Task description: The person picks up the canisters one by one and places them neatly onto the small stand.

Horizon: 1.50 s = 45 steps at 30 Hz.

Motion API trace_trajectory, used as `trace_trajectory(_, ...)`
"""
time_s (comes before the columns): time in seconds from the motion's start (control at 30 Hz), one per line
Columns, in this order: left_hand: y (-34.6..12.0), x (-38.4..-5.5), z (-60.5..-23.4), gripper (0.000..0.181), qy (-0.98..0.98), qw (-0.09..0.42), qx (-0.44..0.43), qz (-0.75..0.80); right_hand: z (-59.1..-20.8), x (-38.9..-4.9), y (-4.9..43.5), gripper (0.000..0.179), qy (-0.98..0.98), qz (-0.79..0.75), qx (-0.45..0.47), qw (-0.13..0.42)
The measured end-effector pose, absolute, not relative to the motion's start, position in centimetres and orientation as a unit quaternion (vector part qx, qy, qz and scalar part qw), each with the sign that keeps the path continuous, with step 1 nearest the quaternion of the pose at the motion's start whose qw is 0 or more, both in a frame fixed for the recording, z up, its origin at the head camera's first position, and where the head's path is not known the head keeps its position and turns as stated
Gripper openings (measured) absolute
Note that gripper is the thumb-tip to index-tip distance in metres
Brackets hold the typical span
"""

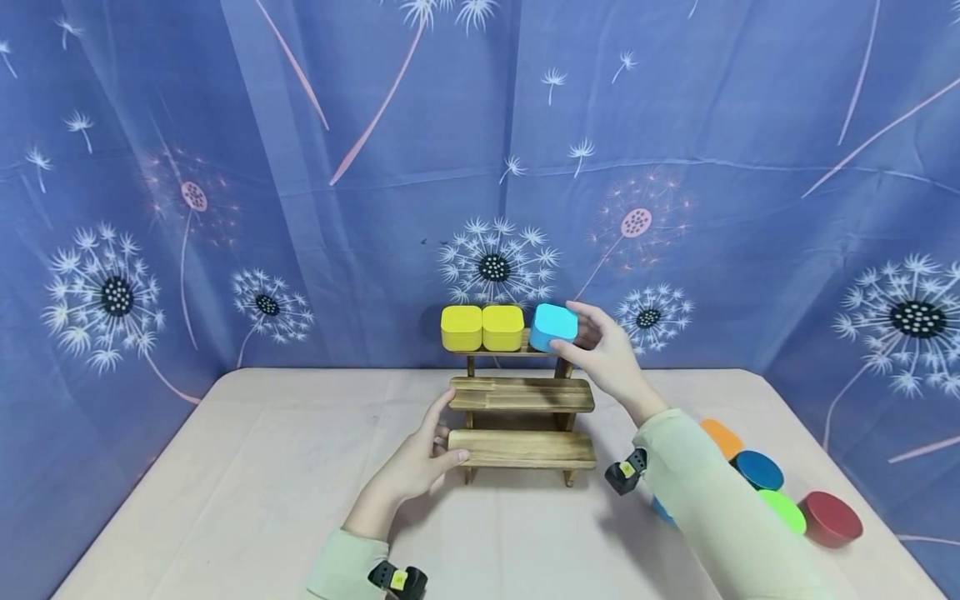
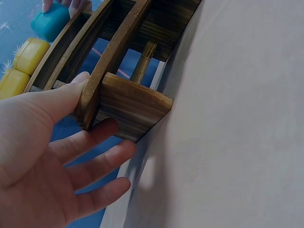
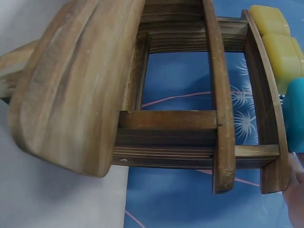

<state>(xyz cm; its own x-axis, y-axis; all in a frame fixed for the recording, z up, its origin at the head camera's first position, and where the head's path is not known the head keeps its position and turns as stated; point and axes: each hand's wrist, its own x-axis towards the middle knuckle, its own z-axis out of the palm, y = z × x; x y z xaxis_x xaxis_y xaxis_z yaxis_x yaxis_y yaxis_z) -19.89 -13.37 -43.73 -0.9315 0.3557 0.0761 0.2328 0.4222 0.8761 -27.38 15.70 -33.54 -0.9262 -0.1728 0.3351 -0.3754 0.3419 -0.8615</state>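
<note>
A three-tier wooden stand (image 1: 521, 448) stands on the table against the curtain. My right hand (image 1: 609, 357) pinches a light blue rounded-square block (image 1: 555, 323) between thumb and fingers, at the right end of the top tier. Whether the block rests its weight on the board, I cannot tell. To its left, across a small gap, two yellow rounded-square blocks (image 1: 482, 327) sit side by side on that tier. My left hand (image 1: 408, 465) holds the stand's left end, its thumb on the lowest board (image 2: 127, 88); in the left wrist view the other fingers spread beside and below it.
On the table to the right lie an orange block (image 1: 722, 438), a dark blue round block (image 1: 758, 470), a green block (image 1: 783, 511) and a dark red round block (image 1: 831, 519). The right sleeve (image 1: 720, 508) partly covers another blue piece (image 1: 662, 510). A dandelion-patterned curtain (image 1: 375, 250) hangs behind.
</note>
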Motion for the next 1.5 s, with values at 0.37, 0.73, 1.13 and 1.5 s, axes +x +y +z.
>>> trace_trajectory(0.37, -13.30, -19.86, -43.66, 0.088, 0.841, 0.061, 0.167, 0.512, -33.92, -27.63, 15.59, 0.072, -0.820, 0.539, 0.168, 0.094)
trace_trajectory(0.73, -13.38, -19.83, -43.78, 0.088, 0.847, 0.055, 0.165, 0.502, -33.45, -27.61, 15.41, 0.069, -0.820, 0.543, 0.166, 0.076)
trace_trajectory(1.13, -13.28, -19.86, -43.62, 0.087, 0.843, 0.059, 0.162, 0.509, -33.59, -27.94, 15.74, 0.076, -0.836, 0.521, 0.156, 0.070)
trace_trajectory(1.5, -13.24, -19.86, -43.55, 0.087, 0.847, 0.055, 0.162, 0.503, -33.26, -27.66, 15.45, 0.074, -0.832, 0.532, 0.149, 0.055)
